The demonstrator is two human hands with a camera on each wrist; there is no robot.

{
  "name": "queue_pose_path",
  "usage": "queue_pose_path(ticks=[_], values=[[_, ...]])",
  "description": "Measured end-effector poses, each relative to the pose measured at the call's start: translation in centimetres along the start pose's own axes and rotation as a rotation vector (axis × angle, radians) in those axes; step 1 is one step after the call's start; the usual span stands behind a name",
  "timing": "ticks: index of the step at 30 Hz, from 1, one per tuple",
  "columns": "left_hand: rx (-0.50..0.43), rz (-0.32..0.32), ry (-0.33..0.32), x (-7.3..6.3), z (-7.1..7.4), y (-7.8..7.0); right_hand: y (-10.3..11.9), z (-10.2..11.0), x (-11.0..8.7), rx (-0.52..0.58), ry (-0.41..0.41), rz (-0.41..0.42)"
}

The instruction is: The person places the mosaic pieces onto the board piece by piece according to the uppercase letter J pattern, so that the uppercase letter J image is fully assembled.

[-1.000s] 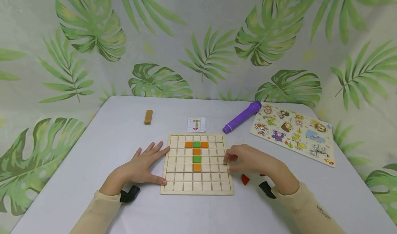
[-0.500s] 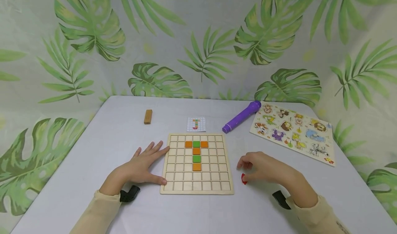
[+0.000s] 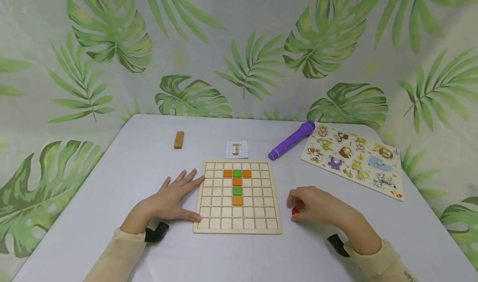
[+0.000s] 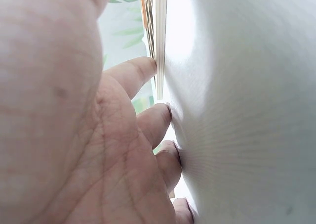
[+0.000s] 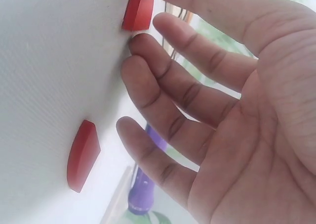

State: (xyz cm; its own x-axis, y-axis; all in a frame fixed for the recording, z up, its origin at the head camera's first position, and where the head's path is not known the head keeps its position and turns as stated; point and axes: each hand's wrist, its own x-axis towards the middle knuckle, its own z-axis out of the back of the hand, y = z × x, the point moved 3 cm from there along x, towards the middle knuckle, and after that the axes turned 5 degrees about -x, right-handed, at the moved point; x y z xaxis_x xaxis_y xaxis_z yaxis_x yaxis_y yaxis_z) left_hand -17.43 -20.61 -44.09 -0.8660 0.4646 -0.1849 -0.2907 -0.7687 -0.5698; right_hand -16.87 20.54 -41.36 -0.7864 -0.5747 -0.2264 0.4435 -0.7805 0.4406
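My left hand [image 3: 171, 199] lies spread at the left edge of a wooden grid board [image 3: 220, 224], thumb and index finger touching its side. In the left wrist view, its fingertips [image 4: 148, 68] meet the board edge and cloth. Orange and green square tiles [image 3: 237, 190] form a T on the board. Right of the board, my right hand [image 3: 317, 205] hovers low over a red curved-edged piece [image 3: 295, 211], its thumb at the piece. The right wrist view shows the other fingers loosely bent, apart from this piece. A second red piece [image 5: 83, 157] lies below the little finger, hidden in the head view.
A small pattern card [image 3: 237, 149] lies behind the board. Farther right are a purple toy microphone [image 3: 291, 141] and an animal peg puzzle [image 3: 351, 159]. A wooden block [image 3: 179, 140] stands back left. A leaf-print cloth hangs behind the white table [image 3: 149, 257].
My right hand has drawn away from the board's right edge, out and down to the red piece, and its thumb has come up to it. My left hand stays put.
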Motion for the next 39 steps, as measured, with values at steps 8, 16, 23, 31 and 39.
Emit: queue_pose_path(ticks=[8, 16, 23, 31, 39], values=[[-0.008, -0.002, 0.004, 0.0, 0.0, -0.1, 0.2, 0.0, 0.0, 0.001, 0.011, 0.066], [-0.013, 0.002, 0.008, -0.1, 0.0, -0.2, -0.4, 0.2, -0.8, -0.037, -0.024, 0.007], [0.009, 0.003, 0.005, 0.0, -0.1, 0.0, -1.0, 0.3, -1.2, -0.040, -0.046, 0.046], [0.009, 0.011, 0.007, 0.1, -0.2, 0.3, -0.7, 0.4, -1.2, -0.018, -0.033, 0.078], [0.013, 0.017, 0.005, 0.1, -0.2, 0.4, -0.8, 0.5, -1.3, -0.073, -0.059, -0.035]])
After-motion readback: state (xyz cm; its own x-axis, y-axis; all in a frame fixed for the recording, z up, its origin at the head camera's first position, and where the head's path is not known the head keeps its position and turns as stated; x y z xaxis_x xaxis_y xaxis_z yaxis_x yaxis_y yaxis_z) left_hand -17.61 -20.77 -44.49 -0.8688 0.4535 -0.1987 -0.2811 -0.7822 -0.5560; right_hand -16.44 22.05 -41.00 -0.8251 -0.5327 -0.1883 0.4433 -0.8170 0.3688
